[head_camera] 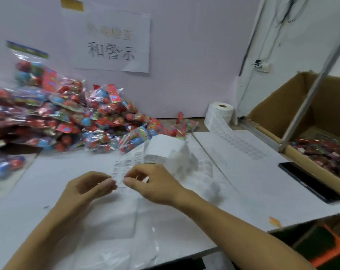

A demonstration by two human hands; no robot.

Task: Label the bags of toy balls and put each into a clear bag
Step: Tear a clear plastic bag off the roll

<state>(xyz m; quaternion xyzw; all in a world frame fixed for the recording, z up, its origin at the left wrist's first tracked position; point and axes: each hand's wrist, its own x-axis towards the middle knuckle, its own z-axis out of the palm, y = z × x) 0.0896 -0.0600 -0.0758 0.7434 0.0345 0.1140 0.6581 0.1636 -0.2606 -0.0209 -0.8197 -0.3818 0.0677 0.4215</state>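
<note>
I see my left hand (91, 187) and right hand (153, 184) close together over the white table (48, 172), fingertips of both pinched on the free end of a strip of labels (124, 170); blur keeps me from telling whether a single label is peeled up. The strip runs back to a folded white stack of labels (165, 149) just behind my right hand. Under my forearms lie clear bags (114, 240), flat and hard to separate from the tabletop. Beyond the stack, to the left, a heap of bags of toy balls (68, 117) spreads against the wall, red and blue balls showing through crinkled film; its left side is cut off by the frame edge. A roll of labels (220, 114) stands near the back wall on the right, its tail trailing forward across the table. A dark phone (309, 182) lies near the table's right edge, beside a cardboard box (278, 106) with more ball bags inside, partly crossed by a metal bar (313, 80). A paper sign (112, 45) is taped to the wall; its top line is too faded to read.
</note>
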